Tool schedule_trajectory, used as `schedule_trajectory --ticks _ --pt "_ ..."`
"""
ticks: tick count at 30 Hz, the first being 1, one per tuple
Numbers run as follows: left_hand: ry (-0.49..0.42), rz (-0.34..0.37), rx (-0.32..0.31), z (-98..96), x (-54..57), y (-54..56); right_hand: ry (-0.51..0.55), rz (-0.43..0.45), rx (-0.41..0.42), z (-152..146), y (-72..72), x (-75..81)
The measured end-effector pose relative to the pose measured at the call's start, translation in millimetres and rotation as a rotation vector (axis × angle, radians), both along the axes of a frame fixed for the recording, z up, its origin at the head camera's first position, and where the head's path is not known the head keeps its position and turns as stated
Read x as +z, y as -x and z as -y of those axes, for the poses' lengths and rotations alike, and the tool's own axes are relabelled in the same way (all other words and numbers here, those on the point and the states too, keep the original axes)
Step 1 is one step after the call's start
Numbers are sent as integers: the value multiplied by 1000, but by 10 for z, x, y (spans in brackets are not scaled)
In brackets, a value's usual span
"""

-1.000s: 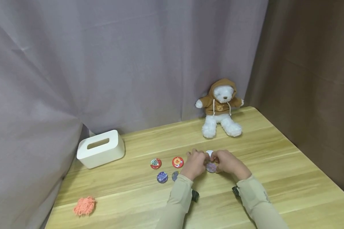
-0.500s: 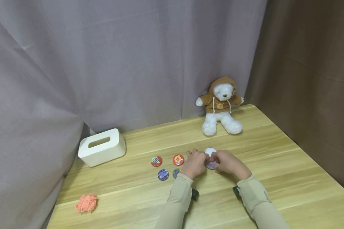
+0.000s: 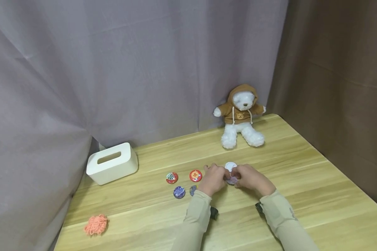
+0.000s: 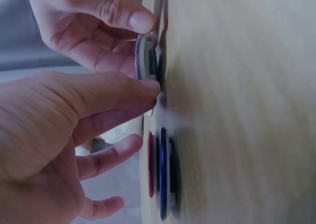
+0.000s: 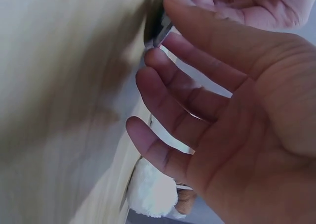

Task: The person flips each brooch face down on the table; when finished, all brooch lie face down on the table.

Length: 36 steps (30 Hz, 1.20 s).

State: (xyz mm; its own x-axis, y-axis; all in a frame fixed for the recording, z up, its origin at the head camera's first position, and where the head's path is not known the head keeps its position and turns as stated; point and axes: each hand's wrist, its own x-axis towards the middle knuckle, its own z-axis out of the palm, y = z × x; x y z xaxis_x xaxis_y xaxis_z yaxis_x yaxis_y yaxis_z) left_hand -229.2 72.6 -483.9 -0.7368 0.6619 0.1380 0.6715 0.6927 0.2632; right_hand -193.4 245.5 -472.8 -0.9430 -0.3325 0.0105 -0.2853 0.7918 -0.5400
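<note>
In the head view, my left hand (image 3: 213,179) and right hand (image 3: 249,179) meet over a round purple pin badge (image 3: 231,181). Thumb and fingers of each hand pinch its rim from opposite sides. The left wrist view has this badge (image 4: 144,58) edge-on, a little off the table, its back toward the wood. A white round badge (image 3: 230,166) lies just behind it, partly covered by fingers. Left of my left hand are a red badge (image 3: 196,175), a red-and-green tree badge (image 3: 172,177), a blue-purple badge (image 3: 179,192) and a grey-blue badge (image 3: 193,190), partly hidden by the hand.
A teddy bear (image 3: 240,116) in a brown hoodie sits at the back of the wooden table (image 3: 157,223). At the left stand a white tissue box (image 3: 112,164) and, nearer, a bundle of coral yarn (image 3: 96,225). Curtains hang behind and to the right.
The purple badge between my fingers has tilted, and less of its face shows. More of the white badge behind it is visible. Both hands stay nearly in place; the head view has shifted slightly.
</note>
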Motion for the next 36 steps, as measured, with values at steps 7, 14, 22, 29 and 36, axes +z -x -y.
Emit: schedule_trajectory --ticks 7,14,22,29,36 --pt "-37 -41 29 45 4 46 63 44 23 -47 3 54" --pt "-63 -25 32 46 17 44 64 -15 27 -98 9 45" --pt "-102 43 10 46 74 76 92 -37 20 -121 48 32" --pt "-99 34 -14 28 56 74 88 -29 3 -112 53 -6" --pt "-108 38 18 -20 48 62 90 -33 -41 -66 22 -22"
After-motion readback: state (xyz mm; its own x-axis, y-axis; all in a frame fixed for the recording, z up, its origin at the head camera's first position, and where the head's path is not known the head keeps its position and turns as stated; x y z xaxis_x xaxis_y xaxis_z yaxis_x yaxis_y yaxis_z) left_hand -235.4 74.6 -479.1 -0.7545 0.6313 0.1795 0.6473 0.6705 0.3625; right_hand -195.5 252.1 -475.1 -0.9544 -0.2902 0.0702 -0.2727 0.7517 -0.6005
